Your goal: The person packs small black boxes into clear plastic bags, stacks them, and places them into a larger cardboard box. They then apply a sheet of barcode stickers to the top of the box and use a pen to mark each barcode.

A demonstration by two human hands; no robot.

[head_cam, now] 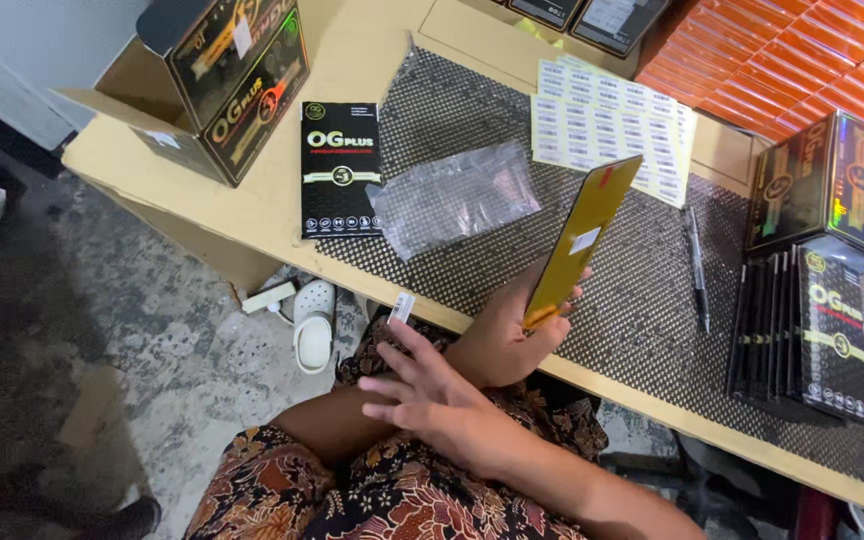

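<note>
Low in the middle of the frame, the left hand (pixel 507 345) grips the yellow panel (pixel 582 240) upright by its lower end, while the right hand (pixel 432 400), fingers spread, carries a small label (pixel 403 306) on one fingertip, not yet stuck on; the clear sleeve (pixel 457 197) and flat black packet (pixel 341 170) lie unused above them.

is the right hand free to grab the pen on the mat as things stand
Probably not right away. The right hand has a small sticker on its fingertips, and the left hand holding the yellow sleeve sits between it and the pen. The mat around the pen is bare.
</note>
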